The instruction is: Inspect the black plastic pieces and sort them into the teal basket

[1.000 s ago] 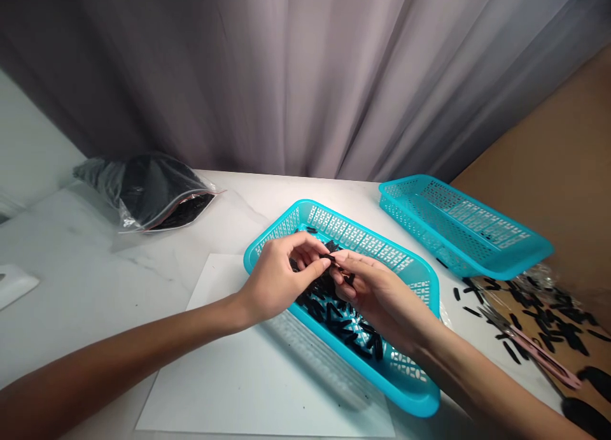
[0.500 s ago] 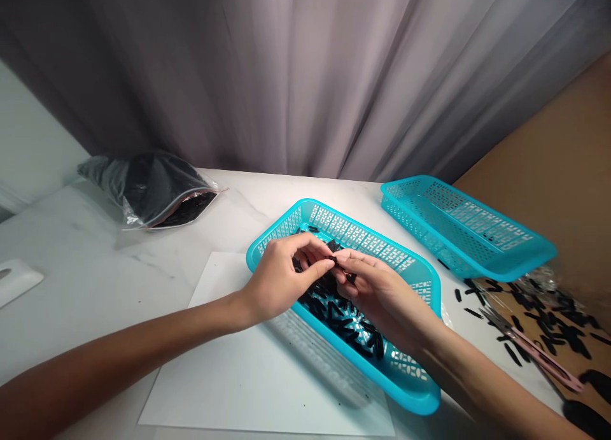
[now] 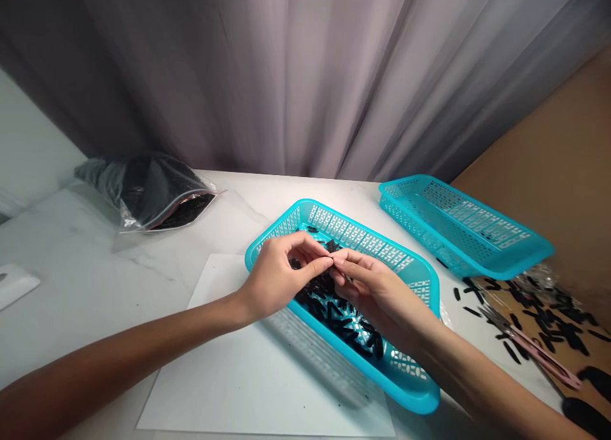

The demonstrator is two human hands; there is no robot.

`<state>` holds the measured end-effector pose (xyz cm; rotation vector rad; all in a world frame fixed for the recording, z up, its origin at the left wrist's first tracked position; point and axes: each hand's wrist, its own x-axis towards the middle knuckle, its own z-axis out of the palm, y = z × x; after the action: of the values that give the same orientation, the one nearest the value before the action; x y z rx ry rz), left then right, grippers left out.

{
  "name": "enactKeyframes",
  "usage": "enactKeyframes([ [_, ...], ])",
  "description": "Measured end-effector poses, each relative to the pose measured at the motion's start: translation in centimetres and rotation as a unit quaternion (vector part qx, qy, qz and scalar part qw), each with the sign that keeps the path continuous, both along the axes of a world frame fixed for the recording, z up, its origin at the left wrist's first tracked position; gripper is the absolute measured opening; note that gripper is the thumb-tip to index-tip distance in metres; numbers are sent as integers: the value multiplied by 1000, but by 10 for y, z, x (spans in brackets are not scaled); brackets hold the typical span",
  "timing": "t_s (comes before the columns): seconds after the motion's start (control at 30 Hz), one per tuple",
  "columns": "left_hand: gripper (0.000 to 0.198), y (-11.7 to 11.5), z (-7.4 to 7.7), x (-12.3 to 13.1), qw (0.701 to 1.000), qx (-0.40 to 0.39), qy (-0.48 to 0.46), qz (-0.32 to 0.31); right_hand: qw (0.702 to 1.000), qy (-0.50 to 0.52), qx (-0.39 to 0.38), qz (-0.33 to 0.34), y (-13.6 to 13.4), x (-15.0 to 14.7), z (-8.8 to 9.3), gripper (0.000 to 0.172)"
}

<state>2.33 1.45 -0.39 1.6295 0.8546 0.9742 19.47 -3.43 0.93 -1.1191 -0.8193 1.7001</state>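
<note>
Over the near blue plastic basket (image 3: 363, 367), my left hand (image 3: 274, 277) and my right hand (image 3: 377, 284) meet fingertip to fingertip. Both are closed in a pinch, with a tiny dark edge of a small black piece between them, mostly covered by the fingers. Below them, many short black strips (image 3: 341, 325) lie loose in the basket. My left thumb and index finger form a ring, and the fingers of my right hand curl underneath.
A white sheet (image 3: 214, 376) lies under the basket. At back left rests an open zip bag (image 3: 157, 188) of black material. To the right are a second blue basket (image 3: 515, 262), pink-handled scissors (image 3: 539, 354) and scattered black strips (image 3: 548, 325). A grey curtain (image 3: 305, 77) hangs behind.
The fingertips have drawn closer together, and the black piece that showed between them is now almost hidden. The baskets and bag stay put; the view has shifted slightly.
</note>
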Motion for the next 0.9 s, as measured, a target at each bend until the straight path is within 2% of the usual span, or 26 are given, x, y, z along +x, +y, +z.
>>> enactKeyframes([
  [0.2, 11, 0, 2, -1, 1000, -4, 2, 12, 999, 37, -22, 12, 1, 0, 0, 17],
  [0.4, 11, 1, 2, -2, 1000, -16, -9, 13, 999, 37, -20, 19, -1, 1, -3, 20],
  [0.63, 11, 1, 2, -3, 1000, -21, -8, -5, 996, -75, -4, 53, -2, 0, -5, 36],
  [0.9, 11, 3, 0, -3, 1000, -18, -15, -1, 985, -147, 44, 81, -3, -5, 0, 43],
])
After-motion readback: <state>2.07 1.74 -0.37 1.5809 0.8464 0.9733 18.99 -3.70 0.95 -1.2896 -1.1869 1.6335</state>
